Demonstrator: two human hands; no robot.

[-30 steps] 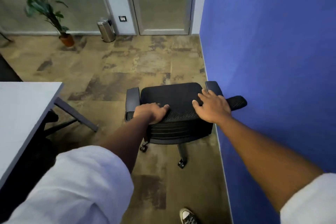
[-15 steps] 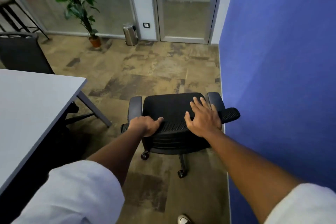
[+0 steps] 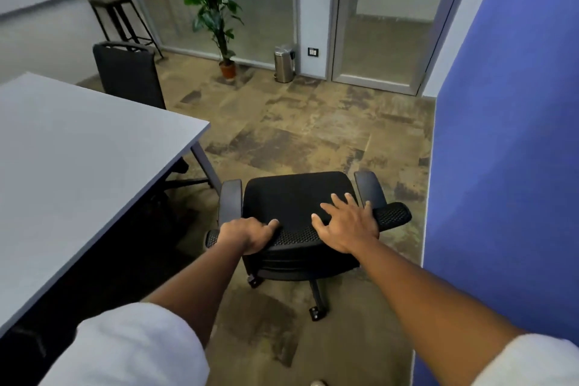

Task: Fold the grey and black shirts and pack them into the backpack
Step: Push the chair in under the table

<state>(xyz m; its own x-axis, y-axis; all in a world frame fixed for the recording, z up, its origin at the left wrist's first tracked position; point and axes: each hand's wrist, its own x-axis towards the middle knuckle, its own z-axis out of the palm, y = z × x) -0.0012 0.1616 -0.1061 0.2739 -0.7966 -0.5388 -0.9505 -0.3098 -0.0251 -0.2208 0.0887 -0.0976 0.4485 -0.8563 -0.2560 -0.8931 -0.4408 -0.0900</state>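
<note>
A black mesh office chair on castors stands in front of me, its back towards me. My left hand grips the top edge of the backrest at its left end, fingers curled over it. My right hand lies on the top of the backrest with the fingers spread and straight. No shirts and no backpack are in view.
A grey table fills the left side, its corner close to the chair. A blue wall runs along the right. Beyond are a black chair, a stool, a potted plant, a small bin and a glass door.
My view has lifted and turned left, showing more of the table and room. The chair has shifted a little away from the blue wall. My right fingers have spread flatter.
</note>
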